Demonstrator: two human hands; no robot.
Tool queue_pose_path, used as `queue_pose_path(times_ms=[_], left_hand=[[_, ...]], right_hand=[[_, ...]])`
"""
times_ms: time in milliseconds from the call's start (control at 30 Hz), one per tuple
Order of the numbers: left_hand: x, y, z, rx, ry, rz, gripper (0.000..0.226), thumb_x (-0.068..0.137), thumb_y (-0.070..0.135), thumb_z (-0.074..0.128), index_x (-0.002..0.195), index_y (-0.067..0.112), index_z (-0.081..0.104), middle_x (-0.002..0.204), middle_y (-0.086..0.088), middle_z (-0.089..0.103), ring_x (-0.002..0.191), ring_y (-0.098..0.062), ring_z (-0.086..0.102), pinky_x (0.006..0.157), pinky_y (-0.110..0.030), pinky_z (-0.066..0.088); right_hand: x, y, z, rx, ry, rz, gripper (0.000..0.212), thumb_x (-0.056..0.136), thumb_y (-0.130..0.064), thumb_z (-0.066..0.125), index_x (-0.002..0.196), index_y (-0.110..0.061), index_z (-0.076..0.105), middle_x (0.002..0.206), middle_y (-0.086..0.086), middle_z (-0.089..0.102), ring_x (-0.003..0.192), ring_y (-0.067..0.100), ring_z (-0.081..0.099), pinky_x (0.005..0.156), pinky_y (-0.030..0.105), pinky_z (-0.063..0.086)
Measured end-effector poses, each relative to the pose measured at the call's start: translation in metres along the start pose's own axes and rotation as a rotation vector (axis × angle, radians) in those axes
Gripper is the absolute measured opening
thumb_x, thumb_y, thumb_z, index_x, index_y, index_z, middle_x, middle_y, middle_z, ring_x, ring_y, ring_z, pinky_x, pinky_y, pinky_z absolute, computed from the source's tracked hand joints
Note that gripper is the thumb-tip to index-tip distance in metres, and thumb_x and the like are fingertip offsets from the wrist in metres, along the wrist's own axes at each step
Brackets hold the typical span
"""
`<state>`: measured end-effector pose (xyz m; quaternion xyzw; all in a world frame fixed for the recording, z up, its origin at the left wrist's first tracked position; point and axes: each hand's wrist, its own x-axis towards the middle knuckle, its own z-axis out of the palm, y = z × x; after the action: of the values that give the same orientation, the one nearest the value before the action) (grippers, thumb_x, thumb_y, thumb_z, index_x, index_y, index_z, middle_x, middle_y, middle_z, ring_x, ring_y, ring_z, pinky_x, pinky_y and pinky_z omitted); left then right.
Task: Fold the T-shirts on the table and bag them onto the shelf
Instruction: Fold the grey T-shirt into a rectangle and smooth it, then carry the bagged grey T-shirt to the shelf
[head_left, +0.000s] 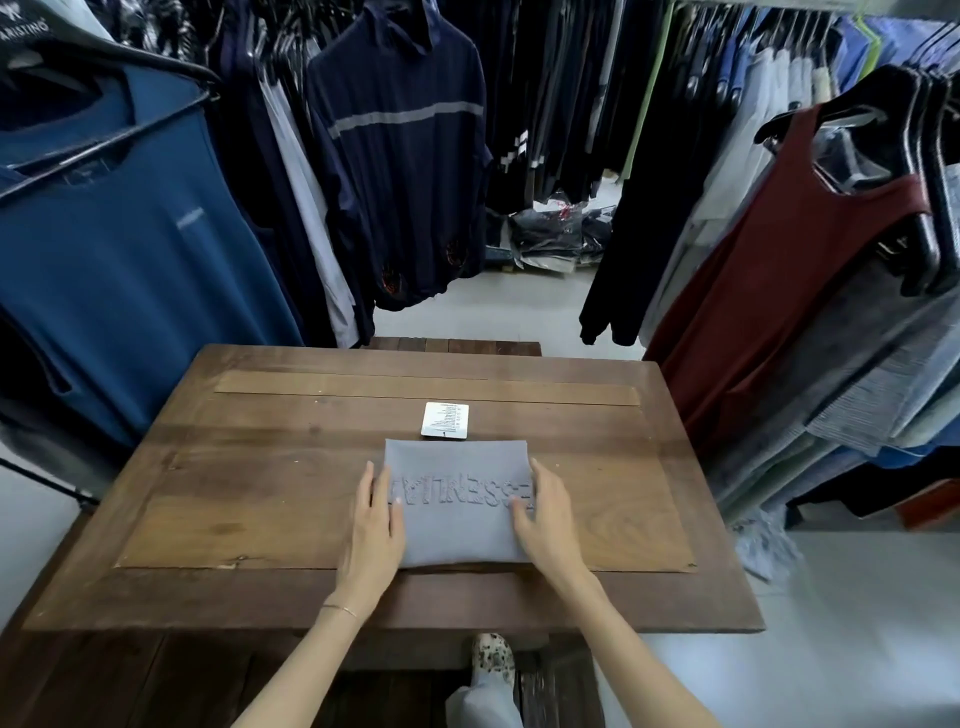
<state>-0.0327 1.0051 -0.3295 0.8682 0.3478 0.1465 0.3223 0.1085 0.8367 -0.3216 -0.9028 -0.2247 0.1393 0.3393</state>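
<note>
Your left hand and right hand lie flat, fingers straight and gripping nothing, on the side edges of the folded grey rectangular T-shirt, mid wooden table, its long axis running away from you.

Just one wide-angle cam strapped to my head, looking forward and down. It sits close over the surface, clothing racks further ahead.

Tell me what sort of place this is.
Likely a clothing shop or its stockroom: crowded racks of hanging garments surround a wooden table, bagged clothes are piled on the floor, and a folded grey T-shirt lies there.
</note>
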Motion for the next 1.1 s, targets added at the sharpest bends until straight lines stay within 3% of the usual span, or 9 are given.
queue_pose_path(times_ms=[133,233,433,567,633,733,800,933,1100], left_hand=[[-0.004,-0.005,-0.013,-0.161,0.072,-0.181,0.038,0.096,0.023,0.051,0.130,0.008,0.049,0.114,-0.009,0.057,0.097,-0.021,0.057,0.082,-0.031,0.045],[-0.002,-0.007,-0.019,-0.201,-0.003,-0.373,0.035,0.092,0.033,0.058,0.113,0.005,0.056,0.092,-0.005,0.060,0.093,-0.025,0.058,0.080,-0.035,0.046],[0.000,-0.003,-0.025,-0.365,-0.228,-0.462,0.024,0.084,0.040,0.069,0.086,0.016,0.064,0.090,0.001,0.067,0.087,-0.020,0.063,0.079,-0.038,0.052],[-0.005,0.003,-0.033,-0.554,-0.261,-0.466,0.024,0.087,0.030,0.067,0.105,0.015,0.063,0.106,-0.001,0.068,0.097,-0.017,0.063,0.084,-0.033,0.052],[-0.009,0.008,-0.036,-0.826,-0.323,-0.534,0.024,0.091,0.020,0.063,0.114,0.012,0.061,0.111,-0.004,0.068,0.102,-0.019,0.064,0.086,-0.033,0.053],[-0.017,0.015,-0.035,-1.282,-0.347,-0.687,0.036,0.083,0.009,0.063,0.119,0.008,0.059,0.114,-0.010,0.069,0.111,-0.026,0.061,0.087,-0.035,0.051],[-0.022,0.020,-0.034,-1.446,-0.300,-0.784,0.031,0.082,0.006,0.058,0.113,0.009,0.059,0.109,-0.013,0.068,0.104,-0.028,0.062,0.072,-0.034,0.056],[-0.029,0.029,-0.035,-1.587,-0.274,-0.808,0.030,0.083,0.008,0.054,0.112,0.011,0.057,0.112,-0.016,0.065,0.104,-0.030,0.060,0.072,-0.036,0.056],[-0.028,0.044,-0.050,-1.619,-0.272,-0.721,0.042,0.074,0.010,0.054,0.116,0.011,0.058,0.115,-0.017,0.063,0.105,-0.030,0.057,0.074,-0.036,0.055]], right_hand=[[-0.008,0.005,-0.012,0.118,0.072,0.190,0.043,0.089,-0.023,0.062,0.126,-0.005,0.049,0.116,0.010,0.057,0.113,0.026,0.051,0.093,0.031,0.041],[-0.010,0.004,-0.015,0.163,-0.035,0.339,0.043,0.088,-0.035,0.063,0.116,-0.005,0.051,0.106,0.004,0.057,0.103,0.023,0.054,0.080,0.030,0.042],[-0.006,0.006,-0.008,0.087,-0.178,0.404,0.044,0.074,-0.055,0.065,0.064,-0.019,0.043,0.074,0.001,0.054,0.076,0.024,0.050,0.062,0.028,0.036],[-0.015,-0.005,-0.019,0.172,-0.186,0.408,0.034,0.076,-0.049,0.069,0.071,-0.017,0.060,0.080,-0.002,0.064,0.077,0.019,0.059,0.051,0.023,0.040],[-0.021,-0.008,-0.024,0.289,-0.188,0.398,0.027,0.079,-0.040,0.071,0.072,-0.014,0.064,0.078,-0.002,0.066,0.071,0.015,0.058,0.050,0.021,0.039],[-0.031,-0.009,-0.028,0.553,-0.193,0.410,0.030,0.080,-0.028,0.072,0.088,0.001,0.069,0.093,0.008,0.073,0.081,0.016,0.062,0.067,0.026,0.045],[-0.037,-0.012,-0.031,0.784,-0.231,0.450,0.028,0.083,-0.018,0.068,0.100,0.004,0.064,0.106,0.014,0.071,0.091,0.021,0.064,0.078,0.032,0.048],[-0.048,-0.022,-0.029,1.296,-0.257,0.569,0.032,0.077,-0.004,0.066,0.105,-0.005,0.053,0.118,0.021,0.065,0.097,0.029,0.062,0.076,0.038,0.050],[-0.057,-0.041,-0.036,1.577,-0.197,0.592,0.050,0.069,-0.001,0.062,0.118,-0.003,0.055,0.115,0.018,0.066,0.100,0.032,0.062,0.068,0.035,0.056]])
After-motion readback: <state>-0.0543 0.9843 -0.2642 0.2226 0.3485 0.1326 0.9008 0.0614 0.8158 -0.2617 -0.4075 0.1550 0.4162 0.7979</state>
